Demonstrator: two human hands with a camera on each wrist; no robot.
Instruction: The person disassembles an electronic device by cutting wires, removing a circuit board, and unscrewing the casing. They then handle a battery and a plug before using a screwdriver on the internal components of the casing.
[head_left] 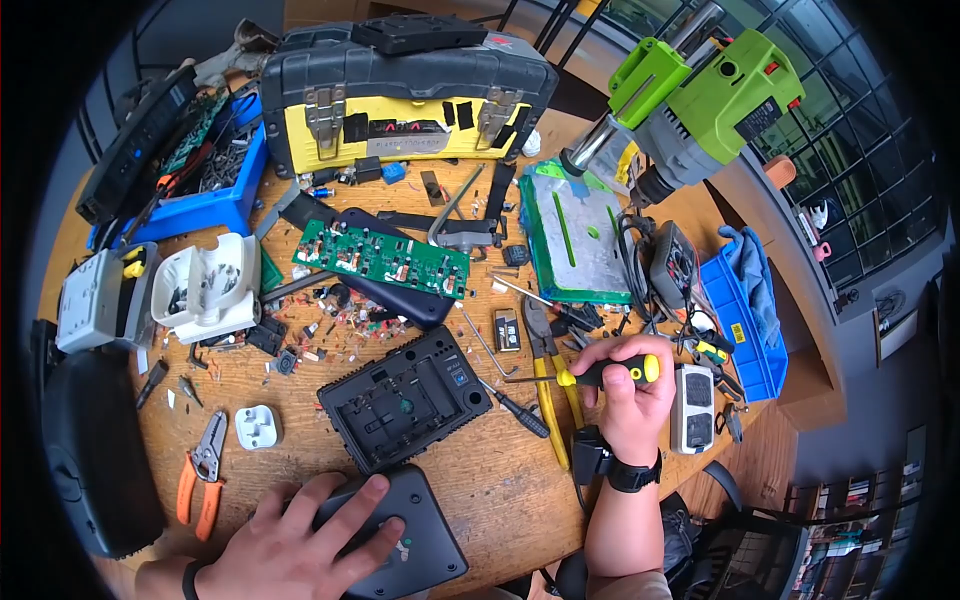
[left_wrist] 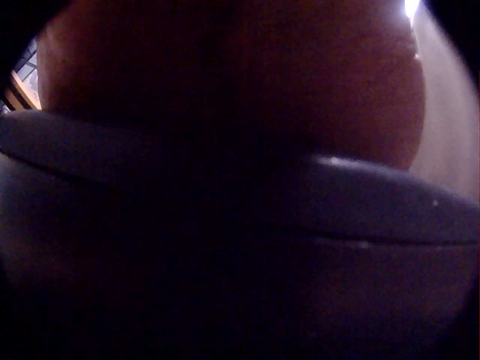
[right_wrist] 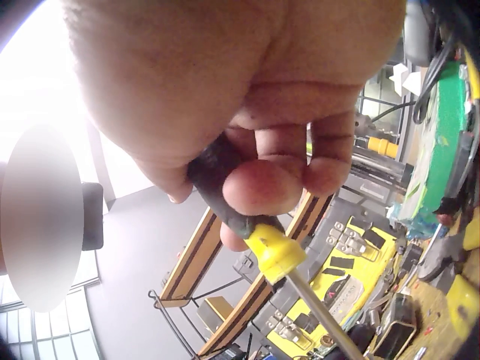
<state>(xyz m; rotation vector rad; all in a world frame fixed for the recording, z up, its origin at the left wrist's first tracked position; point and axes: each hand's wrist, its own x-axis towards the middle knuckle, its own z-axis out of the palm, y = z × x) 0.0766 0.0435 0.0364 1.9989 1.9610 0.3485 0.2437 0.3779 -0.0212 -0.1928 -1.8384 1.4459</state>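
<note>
My right hand (head_left: 628,392) grips a screwdriver (head_left: 612,373) by its black-and-yellow handle, with the shaft pointing left above the bench. In the right wrist view the fingers and thumb wrap around that handle (right_wrist: 271,251). My left hand (head_left: 310,535) lies with spread fingers on a black plastic casing half (head_left: 425,540) at the bench's front edge. Screw holes show at the casing's corners. Just beyond it sits an open black charger housing (head_left: 405,400), its hollow inside facing up. The left wrist view is dark, mostly skin and a dark curved surface.
Behind the housing lies a green circuit board (head_left: 385,258). A second screwdriver (head_left: 518,408) and yellow-handled cutters (head_left: 553,400) lie between the housing and my right hand. Orange-handled pliers (head_left: 203,475) and a white plug adapter (head_left: 258,427) are at left. A toolbox (head_left: 410,110) and green drill press (head_left: 700,100) stand behind.
</note>
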